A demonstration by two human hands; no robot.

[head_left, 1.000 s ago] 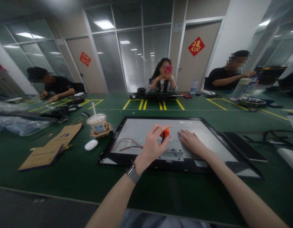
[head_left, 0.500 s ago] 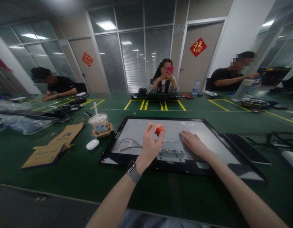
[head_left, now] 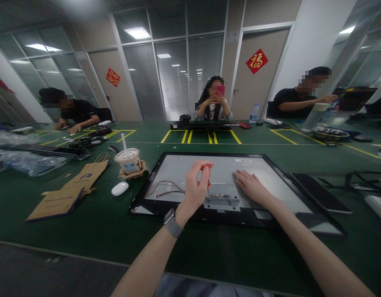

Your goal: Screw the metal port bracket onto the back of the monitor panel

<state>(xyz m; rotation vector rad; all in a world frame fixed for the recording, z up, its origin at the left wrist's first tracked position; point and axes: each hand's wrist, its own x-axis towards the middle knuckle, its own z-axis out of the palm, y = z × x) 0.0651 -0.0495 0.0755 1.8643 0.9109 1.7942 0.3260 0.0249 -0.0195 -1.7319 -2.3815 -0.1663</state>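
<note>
A flat display panel (head_left: 175,166) with a grey metal back and black edges lies on the table in front of me. My left hand (head_left: 195,189) is closed round the orange handle of a screwdriver (head_left: 209,185), held upright. Its shaft points down at the left end of a silver metal bracket (head_left: 222,202) near the panel's front edge; where the tip meets it is too small to make out. My right hand (head_left: 254,189) rests flat on the panel, fingers stretched out, right of the bracket. Thin wires (head_left: 168,184) lie on the panel's left part.
Left of the panel are a drink cup (head_left: 128,160) in a cardboard holder, a white oval case (head_left: 120,188) and a brown paper bag (head_left: 85,177). A dark flat slab (head_left: 320,192) lies to the right. Three people sit across the green table (head_left: 85,235).
My left thumb and fingers have turned and closed further round the screwdriver's handle. My right hand stays where it was. The person at far left has shifted their hands.
</note>
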